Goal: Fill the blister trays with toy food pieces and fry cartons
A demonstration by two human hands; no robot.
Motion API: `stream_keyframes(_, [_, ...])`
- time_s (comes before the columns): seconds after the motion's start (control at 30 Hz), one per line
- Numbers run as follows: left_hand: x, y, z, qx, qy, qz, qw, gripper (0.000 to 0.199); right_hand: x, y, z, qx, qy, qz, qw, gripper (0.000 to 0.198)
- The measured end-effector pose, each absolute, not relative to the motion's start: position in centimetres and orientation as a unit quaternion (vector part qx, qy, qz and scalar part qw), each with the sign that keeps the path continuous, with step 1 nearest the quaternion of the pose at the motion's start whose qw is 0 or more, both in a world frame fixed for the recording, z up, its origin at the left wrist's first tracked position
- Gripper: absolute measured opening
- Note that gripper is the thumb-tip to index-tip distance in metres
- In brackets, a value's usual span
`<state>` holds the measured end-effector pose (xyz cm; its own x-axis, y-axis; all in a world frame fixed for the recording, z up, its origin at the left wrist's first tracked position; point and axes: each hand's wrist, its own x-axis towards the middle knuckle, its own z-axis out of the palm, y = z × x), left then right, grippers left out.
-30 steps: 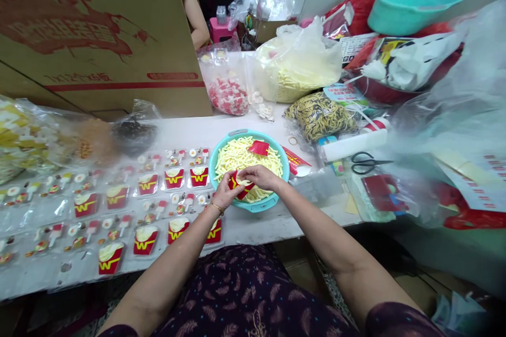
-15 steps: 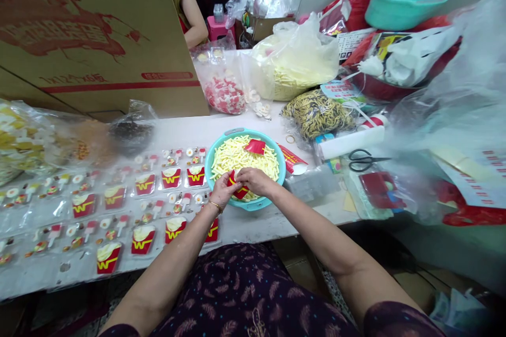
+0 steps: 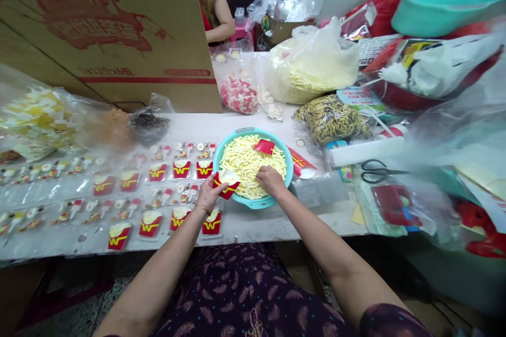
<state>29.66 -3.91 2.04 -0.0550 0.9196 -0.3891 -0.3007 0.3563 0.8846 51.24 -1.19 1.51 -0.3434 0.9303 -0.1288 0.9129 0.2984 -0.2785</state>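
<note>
Two hands, together on the red carton (image 3: 226, 188) a moment ago, have parted: the left hand (image 3: 208, 193) alone pinches it over the bowl's (image 3: 217, 159) left rim, so the right hand (image 3: 271, 180) is off it, fingers curled at the yellow sticks (image 3: 241, 155); I can't tell whether they grip any. Packed sets (image 3: 181, 169) crowd leftward; the worktop (image 3: 193, 125) has more room beyond the bowl.
</note>
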Motion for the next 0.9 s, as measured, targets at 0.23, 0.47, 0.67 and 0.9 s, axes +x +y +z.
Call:
stream_keyframes(0.23, [28.0,-5.1,2.9,0.27,0.538,0.504,0.619,0.057,51.6,-0.3,3.7,-0.579,-0.74,0.269,0.211,0.014])
stream_keyframes(0.47, [24.3,-5.5,2.0,0.359,0.538,0.483,0.59,0.055,39.1,-1.0,7.2,-0.438,-0.823,0.308,0.19,0.016])
stream_keyframes(0.67, [15.2,-7.5,1.5,0.468,0.625,0.431,0.453,0.035,27.5,-2.1,5.4,-0.365,-0.817,0.426,0.131,0.019])
stream_keyframes(0.9, [0.1,-9.0,0.8,0.414,0.691,0.446,0.39,0.056,11.4,-1.5,2.0,-0.437,-0.718,0.5,0.209,0.02])
